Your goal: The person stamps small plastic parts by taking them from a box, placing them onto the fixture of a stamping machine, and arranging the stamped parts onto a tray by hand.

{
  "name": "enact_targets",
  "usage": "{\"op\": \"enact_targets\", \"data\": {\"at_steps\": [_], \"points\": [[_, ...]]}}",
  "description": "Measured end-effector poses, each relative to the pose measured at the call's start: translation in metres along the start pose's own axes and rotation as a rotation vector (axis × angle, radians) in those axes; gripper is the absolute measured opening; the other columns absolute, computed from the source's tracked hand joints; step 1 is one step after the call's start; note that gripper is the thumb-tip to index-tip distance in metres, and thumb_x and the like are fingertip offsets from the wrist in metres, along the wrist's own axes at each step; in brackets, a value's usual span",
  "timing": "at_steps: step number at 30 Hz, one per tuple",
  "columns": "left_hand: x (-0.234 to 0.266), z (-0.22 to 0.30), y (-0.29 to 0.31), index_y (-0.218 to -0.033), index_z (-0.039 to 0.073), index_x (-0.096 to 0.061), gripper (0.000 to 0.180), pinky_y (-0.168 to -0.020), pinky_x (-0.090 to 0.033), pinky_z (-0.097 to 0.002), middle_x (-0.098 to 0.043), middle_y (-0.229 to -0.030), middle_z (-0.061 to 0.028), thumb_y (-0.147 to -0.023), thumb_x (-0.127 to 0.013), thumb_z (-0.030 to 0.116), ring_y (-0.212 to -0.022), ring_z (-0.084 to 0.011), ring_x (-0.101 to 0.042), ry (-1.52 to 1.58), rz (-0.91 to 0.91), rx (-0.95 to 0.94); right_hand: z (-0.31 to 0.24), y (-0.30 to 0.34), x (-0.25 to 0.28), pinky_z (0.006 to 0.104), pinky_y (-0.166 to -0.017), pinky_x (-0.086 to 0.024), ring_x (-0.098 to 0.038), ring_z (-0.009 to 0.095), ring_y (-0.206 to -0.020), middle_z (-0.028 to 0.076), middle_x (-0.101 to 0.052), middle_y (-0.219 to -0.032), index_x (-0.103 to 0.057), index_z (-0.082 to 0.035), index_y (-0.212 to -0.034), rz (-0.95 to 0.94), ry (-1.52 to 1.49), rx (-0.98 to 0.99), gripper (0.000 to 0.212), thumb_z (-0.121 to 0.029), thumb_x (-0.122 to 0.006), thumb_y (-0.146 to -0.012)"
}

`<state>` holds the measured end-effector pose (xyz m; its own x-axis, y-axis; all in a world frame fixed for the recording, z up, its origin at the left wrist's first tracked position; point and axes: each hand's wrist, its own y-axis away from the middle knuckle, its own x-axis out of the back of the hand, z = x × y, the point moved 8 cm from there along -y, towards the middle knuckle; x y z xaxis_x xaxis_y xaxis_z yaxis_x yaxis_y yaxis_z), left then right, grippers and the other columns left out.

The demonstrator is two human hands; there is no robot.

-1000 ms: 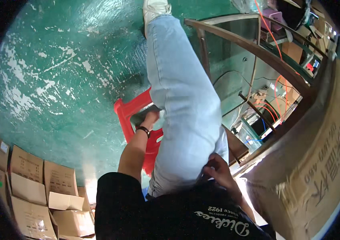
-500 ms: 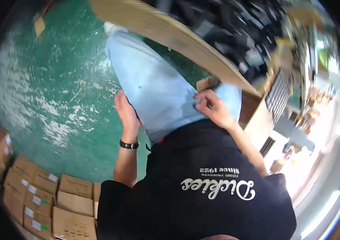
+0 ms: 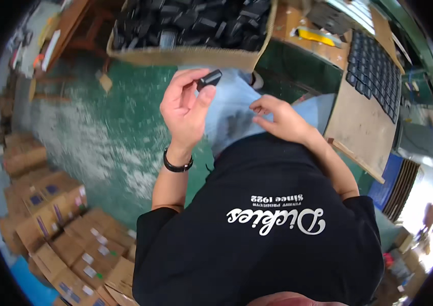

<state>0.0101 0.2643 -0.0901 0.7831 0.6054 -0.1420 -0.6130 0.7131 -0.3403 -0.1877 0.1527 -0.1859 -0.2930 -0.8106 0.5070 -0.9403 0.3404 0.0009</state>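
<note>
Between the thumb and fingers of my left hand (image 3: 188,104) is a small black plastic part (image 3: 209,80), blocky with a shiny face. It is raised just in front of the near wall of a cardboard box (image 3: 186,57). Many similar black parts (image 3: 196,23) lie heaped in that box. My right hand (image 3: 282,119) hovers at my lap, over the light blue trousers (image 3: 226,112). Its fingers are loosely curled, with thumb and forefinger apart and nothing visible between them.
To the right, black pieces stand in rows (image 3: 372,71) on a wooden board (image 3: 361,122). A yellow-handled cutter (image 3: 316,36) lies on the bench beyond. Cardboard cartons (image 3: 53,209) are stacked at the lower left on the green floor (image 3: 129,117).
My left hand has come up from beside my thigh and now holds a black part; it looked empty before. The view has turned, bringing the box to the top centre. My right hand stays at my lap.
</note>
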Motion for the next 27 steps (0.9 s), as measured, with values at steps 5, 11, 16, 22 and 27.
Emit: {"op": "enact_targets", "data": {"at_steps": [5,11,16,22,27], "points": [[-0.061,0.014,-0.063,-0.126,-0.004,-0.066,0.031,-0.105,-0.051,-0.0359,-0.068,-0.122,-0.0145,-0.096,-0.073,-0.008,-0.108,-0.0237,-0.064,0.250,-0.295,-0.099,-0.034,0.010,0.068,0.0318,-0.082,-0.057,-0.069,0.022,-0.089,0.009,-0.073,-0.110,-0.071,-0.001,-0.121,0.243,0.022,0.019,0.028,0.000,-0.074,-0.093],[-0.118,0.010,-0.108,-0.129,-0.002,-0.062,0.037,-0.102,-0.051,-0.0335,-0.069,-0.121,-0.0135,-0.095,-0.074,-0.008,-0.103,-0.0206,-0.062,0.294,-0.492,-0.045,-0.051,0.057,0.170,0.0274,-0.079,-0.054,-0.066,0.016,-0.087,0.008,-0.072,-0.108,-0.071,0.000,-0.121,0.694,-0.038,-0.014,0.026,0.003,-0.071,-0.096],[-0.136,0.006,-0.149,-0.133,-0.001,-0.062,0.039,-0.098,-0.052,-0.0291,-0.070,-0.123,-0.0121,-0.097,-0.074,-0.005,-0.101,-0.0160,-0.061,0.211,-0.534,-0.099,-0.056,0.045,0.260,0.0227,-0.077,-0.051,-0.061,0.011,-0.083,0.005,-0.070,-0.103,-0.070,0.000,-0.126,0.946,-0.261,0.067,0.029,0.001,-0.071,-0.097],[-0.149,0.015,-0.200,-0.131,-0.001,-0.067,0.033,-0.087,-0.053,-0.0239,-0.072,-0.117,-0.0088,-0.099,-0.073,-0.003,-0.093,-0.0118,-0.060,0.228,-0.432,0.068,-0.038,-0.047,0.351,0.0268,-0.083,-0.058,-0.063,0.015,-0.097,0.010,-0.068,-0.114,-0.067,-0.004,-0.138,0.730,0.056,-0.133,0.048,-0.014,-0.081,-0.093],[-0.181,0.003,-0.227,-0.128,-0.001,-0.072,0.028,-0.076,-0.051,-0.0216,-0.071,-0.108,-0.0062,-0.100,-0.074,0.002,-0.085,-0.0099,-0.059,0.065,-0.532,0.172,-0.027,-0.090,0.369,0.0260,-0.076,-0.059,-0.064,0.016,-0.092,0.011,-0.070,-0.115,-0.069,-0.005,-0.136,0.433,0.404,-0.232,0.054,-0.022,-0.086,-0.088]]}}
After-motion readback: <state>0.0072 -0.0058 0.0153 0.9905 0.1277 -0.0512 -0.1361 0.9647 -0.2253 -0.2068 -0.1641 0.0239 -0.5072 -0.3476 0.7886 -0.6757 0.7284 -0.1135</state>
